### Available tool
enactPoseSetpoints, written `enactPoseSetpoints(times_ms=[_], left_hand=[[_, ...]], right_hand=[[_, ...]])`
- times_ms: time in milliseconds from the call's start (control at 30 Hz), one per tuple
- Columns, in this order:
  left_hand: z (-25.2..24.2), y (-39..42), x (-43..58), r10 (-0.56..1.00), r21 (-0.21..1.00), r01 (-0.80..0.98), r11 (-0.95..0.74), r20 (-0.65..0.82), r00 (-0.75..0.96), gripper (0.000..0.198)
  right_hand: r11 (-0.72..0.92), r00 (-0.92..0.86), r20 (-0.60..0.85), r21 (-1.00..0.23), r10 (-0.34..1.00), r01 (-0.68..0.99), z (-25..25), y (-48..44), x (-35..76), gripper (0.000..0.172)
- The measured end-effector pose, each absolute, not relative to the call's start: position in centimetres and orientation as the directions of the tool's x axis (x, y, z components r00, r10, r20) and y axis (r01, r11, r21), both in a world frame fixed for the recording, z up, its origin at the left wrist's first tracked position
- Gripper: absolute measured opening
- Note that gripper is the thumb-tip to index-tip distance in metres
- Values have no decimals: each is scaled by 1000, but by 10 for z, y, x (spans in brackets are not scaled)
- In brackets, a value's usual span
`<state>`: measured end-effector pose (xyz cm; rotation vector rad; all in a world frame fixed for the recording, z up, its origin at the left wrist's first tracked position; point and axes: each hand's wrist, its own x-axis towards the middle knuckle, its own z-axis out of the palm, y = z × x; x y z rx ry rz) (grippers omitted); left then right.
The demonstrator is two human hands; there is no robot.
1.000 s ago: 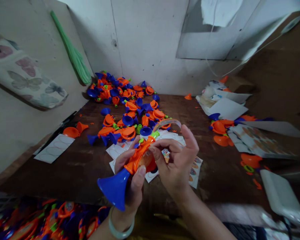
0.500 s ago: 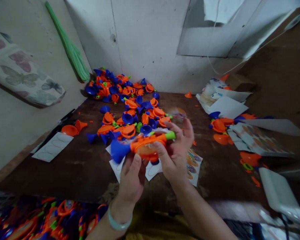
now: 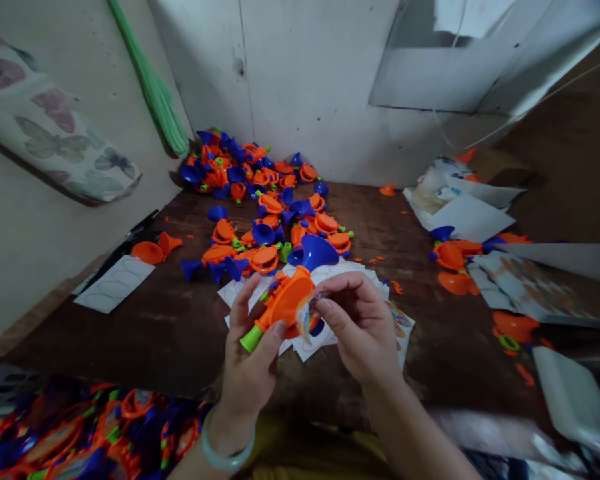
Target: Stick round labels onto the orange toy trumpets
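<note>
My left hand (image 3: pixel 253 357) is closed around an orange toy trumpet (image 3: pixel 285 297), its blue bell pointing away from me and its green mouthpiece toward me. My right hand (image 3: pixel 363 327) pinches a small round sticker (image 3: pixel 306 313) against the side of the trumpet's orange body. Both hands hover above white sticker sheets (image 3: pixel 330 277) lying on the dark wooden table (image 3: pixel 170 333).
A heap of orange and blue toy trumpets (image 3: pixel 257 193) fills the back of the table. An empty sticker backing sheet (image 3: pixel 115 283) lies at left. Papers and more orange parts (image 3: pixel 460 257) sit at right. Finished toys fill a bin (image 3: pixel 80 437) at lower left.
The trumpet has been turned end for end: its blue bell, pointing toward me before, now points away. My right hand has brought a sticker onto its side.
</note>
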<state>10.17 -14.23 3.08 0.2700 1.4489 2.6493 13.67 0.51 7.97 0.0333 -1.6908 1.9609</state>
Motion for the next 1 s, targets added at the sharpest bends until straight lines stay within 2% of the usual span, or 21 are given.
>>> enactPoseSetpoints(times_ms=[133,400,1000], left_hand=[[35,-144,100,275,829,-47,-558,131,-953,56],[38,-147,97,294,811,4,-585,216,-931,51],[29,-145,94,206,874,101,-475,222,-953,42]], right_hand=[[13,-857,307,-943,414,-332,85,10,129,28],[22,-874,291,-952,390,-307,85,9,129,21],[15,-885,287,-953,368,-303,84,13,122,19]])
